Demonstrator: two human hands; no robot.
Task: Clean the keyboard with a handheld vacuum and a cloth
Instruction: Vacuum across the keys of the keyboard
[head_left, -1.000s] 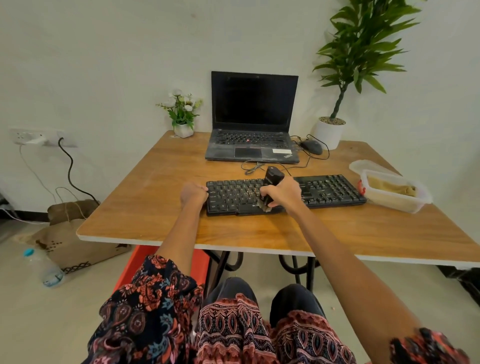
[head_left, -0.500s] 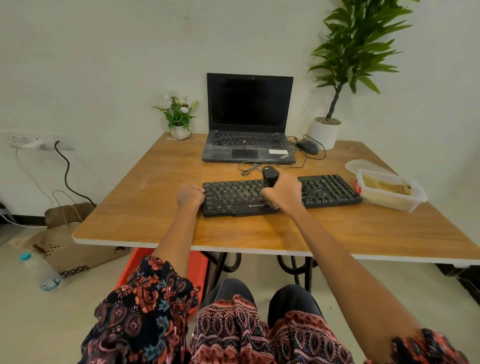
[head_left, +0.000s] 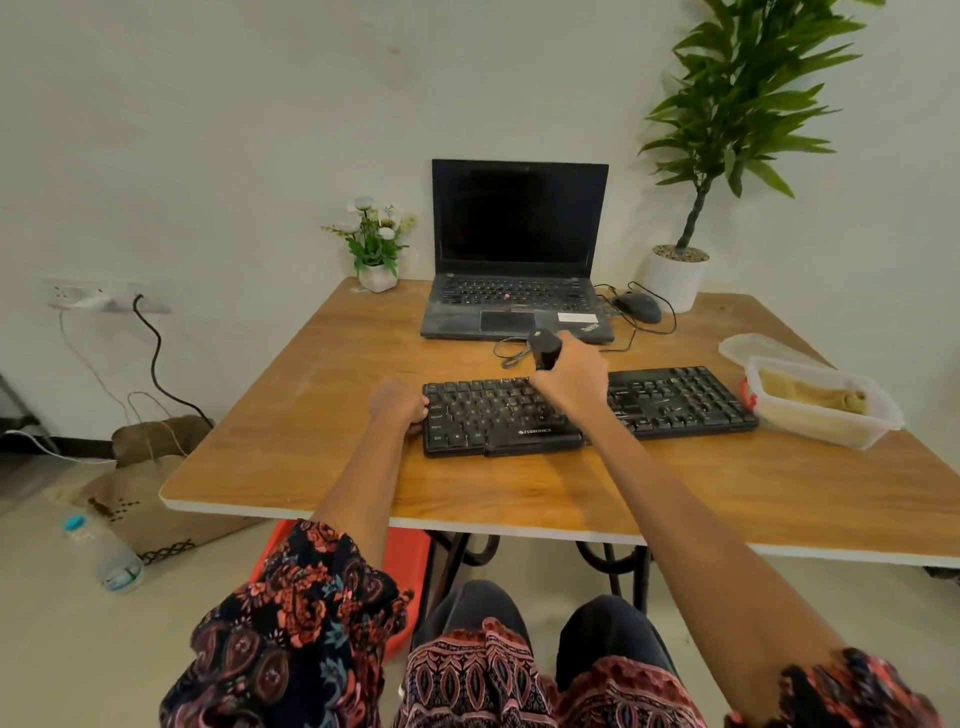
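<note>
While the person is sitting at the wooden table (head_left: 322, 467), the black keyboard (head_left: 670, 402) is lying flat near the front edge, its long side running left to right. The left hand (head_left: 397, 405) is resting against the keyboard's left end with its fingers curled into a loose fist; whether they are gripping the edge cannot be told. The right hand (head_left: 574, 382) is hovering over the middle of the keyboard, its fingers wrapping tightly round the handheld vacuum (head_left: 544, 349), a small black cylinder that is pointing down toward the upper key rows; its nozzle is hiding behind the hand. At the keyboard's right end, a clear plastic container (head_left: 826, 413) is sitting just beside it and is holding a folded tan cloth (head_left: 810, 397); the container's lid (head_left: 748, 347) is lying behind it, partly under it. Farther back, an open laptop (head_left: 517, 260) with a dark screen is standing at the table's rear, a black mouse (head_left: 638, 306) and tangled cables lying to its right. A small flower pot (head_left: 376, 249) and a tall potted plant (head_left: 675, 275) are flanking the laptop against the wall.
</note>
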